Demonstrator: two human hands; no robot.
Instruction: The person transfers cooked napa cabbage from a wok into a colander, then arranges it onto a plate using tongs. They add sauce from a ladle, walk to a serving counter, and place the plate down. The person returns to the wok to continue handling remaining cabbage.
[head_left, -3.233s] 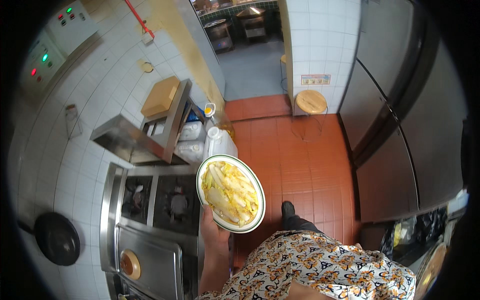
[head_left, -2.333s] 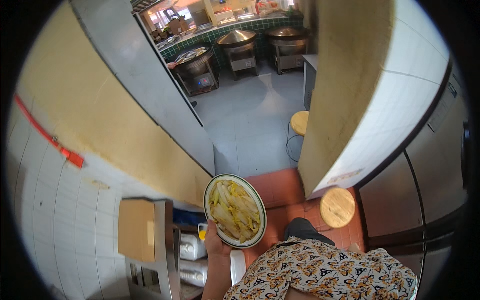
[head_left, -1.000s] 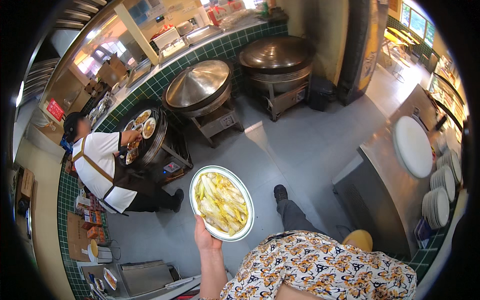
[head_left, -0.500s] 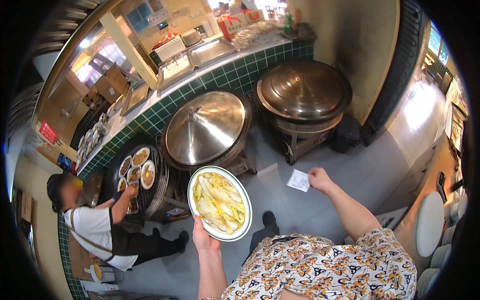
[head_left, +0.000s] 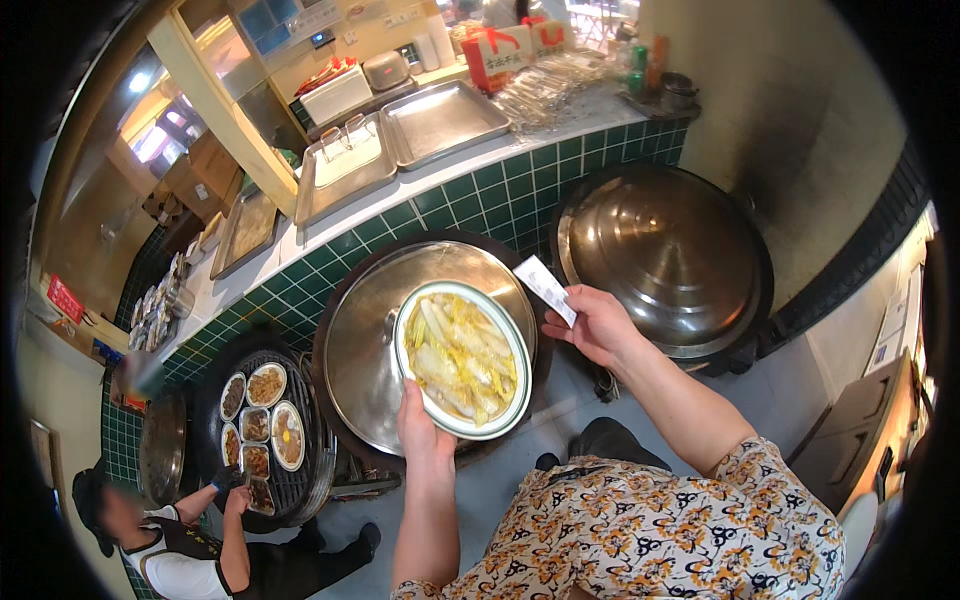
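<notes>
My left hand point(head_left: 424, 428) grips the lower left rim of an oval white plate point(head_left: 522, 398) with a green band, thumb on the edge and the other fingers hidden beneath. Pale yellow-green cooked cabbage point(head_left: 462, 355) fills the plate. Between the fingertips of my right hand point(head_left: 600, 325) is a small white paper slip point(head_left: 543, 283), up and to the right of the plate. Behind the plate lies a big round metal lid point(head_left: 365, 350), partly covered by it. A second domed metal lid point(head_left: 670, 250) sits beyond my right hand.
At lower left, a person point(head_left: 190, 545) reaches toward a round grill point(head_left: 295, 490) bearing several dishes of food. A green-tiled counter point(head_left: 440, 205) curves behind the lids, carrying metal trays point(head_left: 445, 120), red-and-white bags point(head_left: 500, 58) and wrapped utensils point(head_left: 560, 95). A wooden cabinet point(head_left: 860, 430) stands at right.
I have come closer to the counter and the round lids. My right hand has brought the slip up and inward, nearer the plate. The other person now appears lower in view.
</notes>
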